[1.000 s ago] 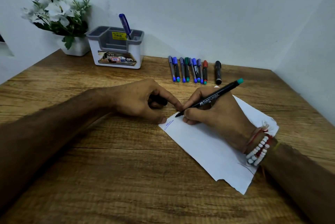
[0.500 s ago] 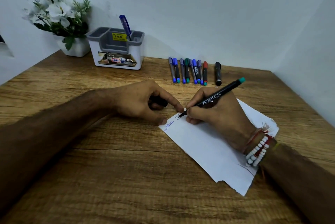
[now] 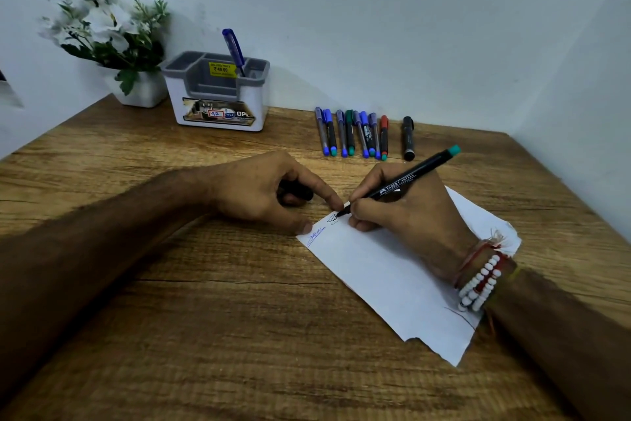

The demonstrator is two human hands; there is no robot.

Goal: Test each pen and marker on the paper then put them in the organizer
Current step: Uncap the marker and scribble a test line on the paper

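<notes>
My right hand grips a black marker with a teal end, its tip touching the white paper near the top left corner. Black marks lie under the tip, beside a blue scribble. My left hand holds a black cap in its curled fingers, while its thumb and forefinger press the paper's corner. Several pens and markers lie in a row at the back, with a black marker apart on the right. The white and grey organizer holds one blue pen.
A white pot of white flowers stands left of the organizer in the back corner. Walls close off the wooden table at the back and on the right.
The marker tip has come down onto the paper and left black marks next to the blue scribble. My left hand has stayed in place.
</notes>
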